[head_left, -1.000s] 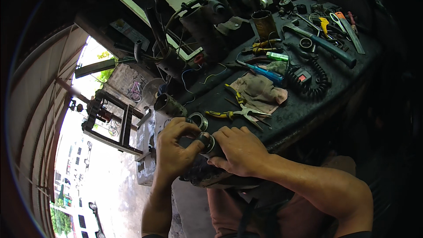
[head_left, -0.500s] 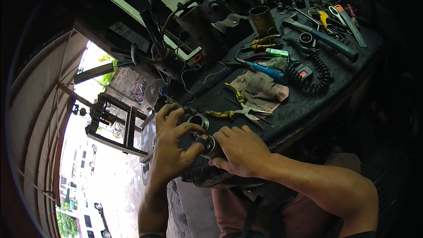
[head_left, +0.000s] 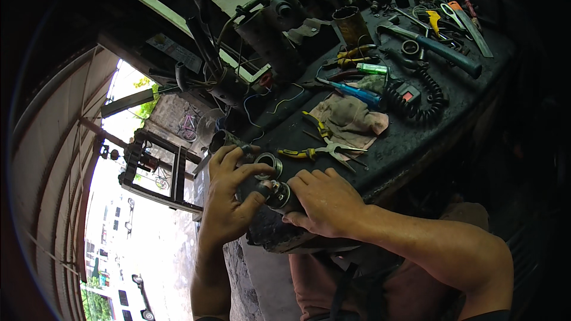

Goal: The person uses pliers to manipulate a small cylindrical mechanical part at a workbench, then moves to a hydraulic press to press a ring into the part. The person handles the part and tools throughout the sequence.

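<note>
My right hand (head_left: pixel 327 202) is wrapped round a short metal cylinder (head_left: pixel 278 195) with a shiny rim, held at the near left edge of the bench. Its open end, with metal parts inside, faces my left hand (head_left: pixel 229 193). The left fingers are bent, with thumb and forefinger close to that end; something small and dark shows at the thumb tip, too unclear to name. Just beyond, a shiny metal ring (head_left: pixel 278 163) rests on the bench, partly behind the left forefinger. Pliers (head_left: pixel 324 148) with yellow-and-black handles lie open to the right of the ring.
On the dark bench are a crumpled rag (head_left: pixel 351 116), a blue-handled screwdriver (head_left: pixel 360 94), a coiled black cord (head_left: pixel 437 107), a hammer (head_left: pixel 443 50) and a rusty can (head_left: pixel 352 27). Upright metal tubes (head_left: pixel 262 38) stand behind. A metal frame (head_left: pixel 157 166) stands beyond the bench, left.
My left thumb has drawn back slightly to the left, so more of the cylinder's open end shows. My right hand keeps its grip almost unmoved. The view has shifted slightly.
</note>
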{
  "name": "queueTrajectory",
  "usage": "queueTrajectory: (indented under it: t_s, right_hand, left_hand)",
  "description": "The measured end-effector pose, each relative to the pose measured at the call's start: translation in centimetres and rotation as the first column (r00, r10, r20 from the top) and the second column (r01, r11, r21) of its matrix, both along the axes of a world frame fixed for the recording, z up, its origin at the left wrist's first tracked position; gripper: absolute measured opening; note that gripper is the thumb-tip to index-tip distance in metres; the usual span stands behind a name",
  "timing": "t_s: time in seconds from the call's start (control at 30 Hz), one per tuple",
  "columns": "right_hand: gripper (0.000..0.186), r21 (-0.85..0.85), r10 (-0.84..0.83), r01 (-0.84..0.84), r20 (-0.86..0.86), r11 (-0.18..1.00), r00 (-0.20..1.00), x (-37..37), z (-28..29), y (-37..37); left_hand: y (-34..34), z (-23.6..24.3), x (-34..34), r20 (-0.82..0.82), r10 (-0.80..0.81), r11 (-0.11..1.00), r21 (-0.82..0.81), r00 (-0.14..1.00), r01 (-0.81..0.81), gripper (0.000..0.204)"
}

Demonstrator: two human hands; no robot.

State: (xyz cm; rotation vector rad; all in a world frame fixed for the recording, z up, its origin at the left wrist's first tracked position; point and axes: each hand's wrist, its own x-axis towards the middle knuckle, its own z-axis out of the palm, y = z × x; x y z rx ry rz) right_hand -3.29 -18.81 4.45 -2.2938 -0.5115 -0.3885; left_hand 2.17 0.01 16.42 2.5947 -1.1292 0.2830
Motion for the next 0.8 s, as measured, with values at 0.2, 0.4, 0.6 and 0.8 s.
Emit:
queueTrajectory:
  t_s: [0.2, 0.4, 0.6, 0.8]
  right_hand:
    - [0.048, -0.018, 0.0, -0.001, -0.012, 1.0, 1.0, 0.0, 0.1, 0.0]
    - [0.048, -0.013, -0.002, 0.002, -0.007, 1.0, 1.0, 0.0, 0.1, 0.0]
    - [0.047, 0.008, 0.0, 0.0, -0.002, 1.0, 1.0, 0.0, -0.1, 0.0]
    - [0.046, -0.004, -0.006, 0.006, 0.01, 1.0, 1.0, 0.1, -0.1, 0.0]
  left_hand:
    - [-0.4, -0.3, -0.3, 0.055, 0.0, 0.999, 0.032, 0.998, -0.002, 0.028]
    - [-0.1, -0.6, -0.2, 0.06, 0.017, 1.0, 0.004, 0.998, -0.018, 0.029]
    - [2.4, -0.6, -0.5, -0.034, 0.094, 0.972, -0.213, 0.995, -0.099, 0.033]
    - [3.5, -2.1, -2.0, -0.023, 0.108, 0.982, -0.152, 0.994, -0.11, 0.037]
